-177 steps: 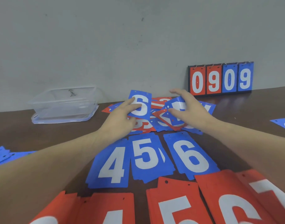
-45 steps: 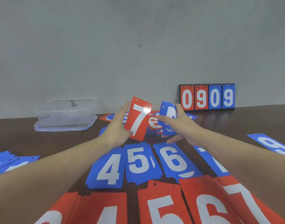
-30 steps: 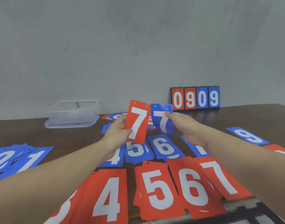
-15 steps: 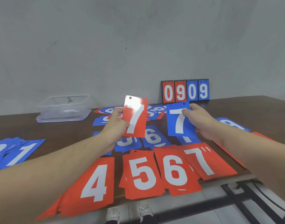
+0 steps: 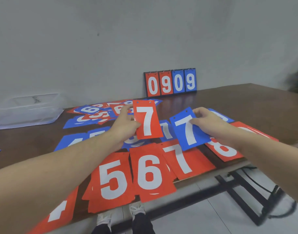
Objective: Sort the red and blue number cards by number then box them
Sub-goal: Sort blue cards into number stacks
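Both sevens have come back from the far heap toward the sorted rows — the left hand (image 5: 126, 127) pinches the red 7 card (image 5: 147, 121) upright, the right hand (image 5: 207, 123) lowers the blue 7 card (image 5: 187, 130) over the red 7 pile (image 5: 187, 159) on the table (image 5: 229, 102); the box (image 5: 26, 110) waits far left.

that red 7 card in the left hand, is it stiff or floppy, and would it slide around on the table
Probably fairly stiff: the red 7 card stands flat and upright though the left hand pinches only one edge. Likely light, being thin. Its glossy face suggests it would slide easily over the red 7 pile.
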